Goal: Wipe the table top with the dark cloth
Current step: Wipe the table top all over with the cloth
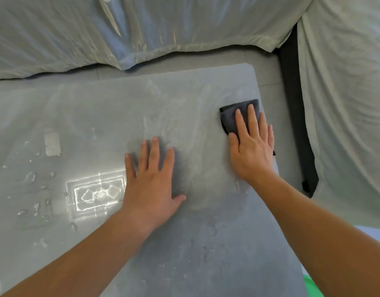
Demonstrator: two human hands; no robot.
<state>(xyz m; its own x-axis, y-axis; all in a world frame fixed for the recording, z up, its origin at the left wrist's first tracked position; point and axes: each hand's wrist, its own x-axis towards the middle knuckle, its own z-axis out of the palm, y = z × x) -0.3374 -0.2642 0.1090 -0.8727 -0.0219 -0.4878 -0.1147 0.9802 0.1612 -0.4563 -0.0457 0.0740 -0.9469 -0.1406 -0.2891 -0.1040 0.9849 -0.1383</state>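
A grey table top (99,116) fills most of the view, wet with droplets and smears. The dark cloth (229,117), folded, lies near the table's far right edge. My right hand (252,146) presses flat on it, fingers stretched over the cloth, which sticks out past the fingertips and to the left. My left hand (152,179) rests flat on the bare table near the middle, fingers spread, holding nothing.
Pale sheeting (163,28) covers furniture behind the table and to the right (345,103). A black strip (296,125) runs down between table and sheeting on the right. Water drops (35,189) sit at the left. Something green (311,288) shows at the bottom right.
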